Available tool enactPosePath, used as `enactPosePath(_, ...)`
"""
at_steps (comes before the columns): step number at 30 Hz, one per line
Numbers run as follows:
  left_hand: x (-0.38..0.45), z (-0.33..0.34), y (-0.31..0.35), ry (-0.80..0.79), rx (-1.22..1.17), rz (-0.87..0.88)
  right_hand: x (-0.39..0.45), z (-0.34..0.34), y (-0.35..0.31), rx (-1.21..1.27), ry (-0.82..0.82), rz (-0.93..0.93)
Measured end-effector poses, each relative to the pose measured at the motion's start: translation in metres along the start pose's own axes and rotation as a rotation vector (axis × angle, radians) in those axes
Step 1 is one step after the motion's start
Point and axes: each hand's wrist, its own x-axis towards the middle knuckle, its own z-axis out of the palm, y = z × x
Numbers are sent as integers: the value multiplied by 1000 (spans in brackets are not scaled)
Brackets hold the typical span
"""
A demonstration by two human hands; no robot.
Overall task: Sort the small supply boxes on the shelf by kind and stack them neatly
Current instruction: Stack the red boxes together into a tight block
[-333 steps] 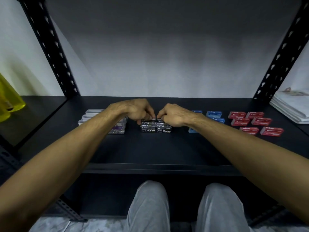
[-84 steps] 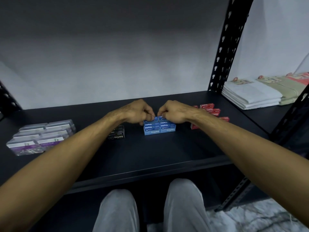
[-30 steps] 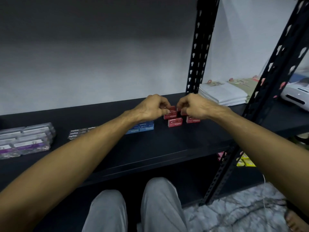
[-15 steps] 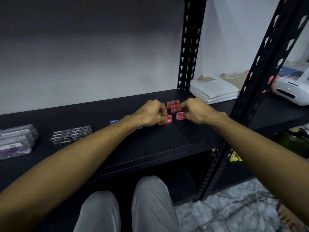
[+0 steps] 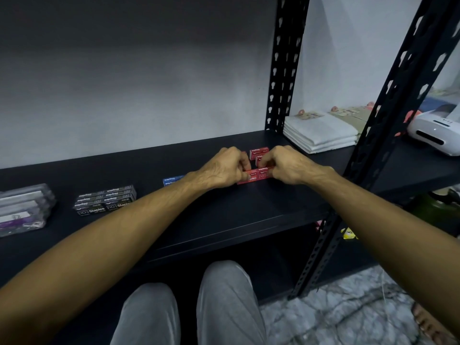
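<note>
On the flat black metal shelf [image 5: 224, 215], both hands meet over a low stack of small red cardboard staple boxes [image 5: 254, 177]. The left hand [image 5: 221, 170] has its grip clenched on the stack's left end, and the right hand [image 5: 288, 166] pinches the right end, fingers curled on top. The stack's long axis runs from 9 to 3 o'clock, its printed long face turned toward the person. Just behind the hands, toward 12 o'clock, lie more loose red staple boxes [image 5: 259, 152], also lying crosswise. To the left at 9 o'clock, a blue staple box [image 5: 172, 181] peeks out from behind the left wrist; farther along sit stacked black staple boxes [image 5: 105, 200] and clear plastic boxes with purple labels [image 5: 23, 210]. Folded white cloths [image 5: 321, 131] rest on the neighbouring shelf at 2 o'clock.
</note>
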Motion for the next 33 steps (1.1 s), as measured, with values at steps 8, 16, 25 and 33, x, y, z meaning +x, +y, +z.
enactPosePath(8, -2, -20, -5, 120, -13, 3, 3, -11, 1, -2, 1, 26)
enactPosePath(16, 9, -36, -23, 92, -21, -53, 17, -18, -1, 44, 176, 75)
enactPosePath(25, 15, -18, -23, 18, -65, -62, 38, -4, 6, 146, 70, 151)
enactPosePath(33, 21, -14, -23, -12, -96, -119, 41, -3, 10, 224, -18, 168)
